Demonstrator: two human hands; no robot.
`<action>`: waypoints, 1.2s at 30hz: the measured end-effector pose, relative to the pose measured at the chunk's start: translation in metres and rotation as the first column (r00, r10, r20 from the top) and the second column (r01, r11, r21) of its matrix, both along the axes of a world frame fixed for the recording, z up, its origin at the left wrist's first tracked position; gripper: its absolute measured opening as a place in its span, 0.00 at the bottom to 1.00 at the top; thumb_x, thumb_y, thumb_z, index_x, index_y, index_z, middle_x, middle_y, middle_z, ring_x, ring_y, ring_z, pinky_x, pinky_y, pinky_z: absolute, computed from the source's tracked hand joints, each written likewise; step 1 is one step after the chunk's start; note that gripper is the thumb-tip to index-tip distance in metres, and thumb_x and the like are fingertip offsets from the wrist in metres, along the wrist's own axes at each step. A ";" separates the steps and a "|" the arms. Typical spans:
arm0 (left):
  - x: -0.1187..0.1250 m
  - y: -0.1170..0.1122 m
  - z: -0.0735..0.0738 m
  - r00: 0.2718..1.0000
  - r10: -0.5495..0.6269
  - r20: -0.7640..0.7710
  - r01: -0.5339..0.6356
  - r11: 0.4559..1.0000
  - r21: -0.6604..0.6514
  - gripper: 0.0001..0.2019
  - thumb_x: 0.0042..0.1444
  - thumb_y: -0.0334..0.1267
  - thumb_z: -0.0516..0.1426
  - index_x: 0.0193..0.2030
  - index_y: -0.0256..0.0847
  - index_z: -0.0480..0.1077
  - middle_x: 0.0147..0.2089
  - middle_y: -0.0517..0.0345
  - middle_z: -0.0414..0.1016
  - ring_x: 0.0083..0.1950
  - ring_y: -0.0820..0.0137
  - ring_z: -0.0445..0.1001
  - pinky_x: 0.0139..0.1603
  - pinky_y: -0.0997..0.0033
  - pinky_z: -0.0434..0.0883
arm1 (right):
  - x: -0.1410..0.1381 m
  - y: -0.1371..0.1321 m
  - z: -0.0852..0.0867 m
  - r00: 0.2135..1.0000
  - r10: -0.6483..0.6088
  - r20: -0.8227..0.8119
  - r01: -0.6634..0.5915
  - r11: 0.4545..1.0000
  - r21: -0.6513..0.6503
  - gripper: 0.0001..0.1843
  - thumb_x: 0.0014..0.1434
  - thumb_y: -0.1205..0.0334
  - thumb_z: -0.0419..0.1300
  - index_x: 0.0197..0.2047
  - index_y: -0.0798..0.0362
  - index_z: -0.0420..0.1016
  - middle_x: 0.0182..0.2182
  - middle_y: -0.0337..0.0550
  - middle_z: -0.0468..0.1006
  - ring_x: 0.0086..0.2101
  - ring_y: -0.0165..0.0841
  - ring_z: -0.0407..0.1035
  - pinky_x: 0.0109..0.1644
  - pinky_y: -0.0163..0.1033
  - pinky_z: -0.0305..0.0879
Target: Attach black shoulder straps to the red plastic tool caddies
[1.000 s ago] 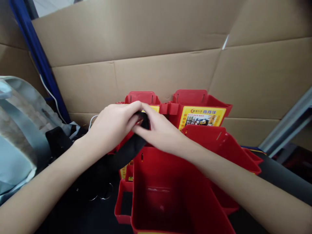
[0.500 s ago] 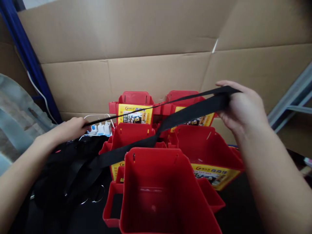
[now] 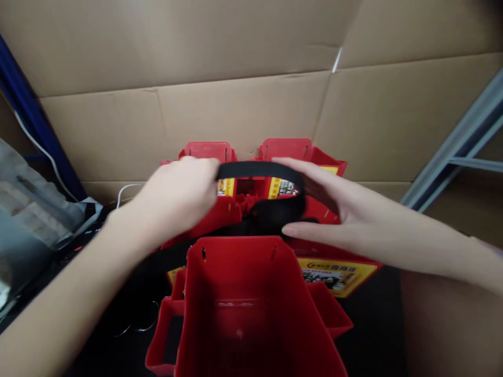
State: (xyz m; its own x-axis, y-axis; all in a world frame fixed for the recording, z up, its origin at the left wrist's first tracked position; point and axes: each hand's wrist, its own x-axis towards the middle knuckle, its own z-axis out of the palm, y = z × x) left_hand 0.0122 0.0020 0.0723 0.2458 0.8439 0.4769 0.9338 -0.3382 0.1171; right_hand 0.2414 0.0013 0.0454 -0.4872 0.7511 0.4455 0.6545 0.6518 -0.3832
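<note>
Flattened cardboard sheets form the back wall, creases showing. Blue upright far left, white cable trailing beside it. Grey metal frame at right, possibly shelving. Dark surface below. Even, soft light.

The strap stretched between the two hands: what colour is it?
The strap is black; the head view shows it best.

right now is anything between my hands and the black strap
Nothing visible does. The left hand grips one end of the black strap, which loops over the fingers of the right hand. The red bins sit below it.
</note>
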 end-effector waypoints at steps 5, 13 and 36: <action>0.042 0.004 -0.013 0.967 -0.160 -0.199 0.182 0.979 0.096 0.10 0.55 0.33 0.48 0.40 0.36 0.69 0.33 0.50 0.74 0.34 0.63 0.74 0.34 0.67 0.67 | -0.023 -0.004 0.000 0.980 -0.009 -0.201 0.051 0.978 0.204 0.22 0.56 0.63 0.55 0.55 0.48 0.66 0.55 0.40 0.68 0.53 0.40 0.63 0.56 0.46 0.61; -0.061 0.001 -0.047 0.945 -0.328 -0.002 0.295 0.852 -0.433 0.13 0.54 0.35 0.53 0.46 0.47 0.70 0.46 0.59 0.76 0.44 0.67 0.73 0.43 0.71 0.68 | -0.025 0.028 -0.011 0.997 0.057 -0.058 -0.060 0.996 -0.066 0.11 0.55 0.58 0.58 0.40 0.48 0.78 0.36 0.38 0.80 0.35 0.35 0.73 0.40 0.39 0.67; -0.162 0.013 -0.005 0.836 -0.110 0.537 0.470 0.650 -0.597 0.13 0.53 0.45 0.56 0.29 0.34 0.67 0.14 0.68 0.64 0.13 0.86 0.56 0.15 0.85 0.53 | 0.029 0.072 0.020 0.575 -0.214 -0.789 0.343 0.939 -0.006 0.14 0.44 0.68 0.62 0.16 0.52 0.59 0.15 0.33 0.57 0.16 0.22 0.52 0.20 0.38 0.42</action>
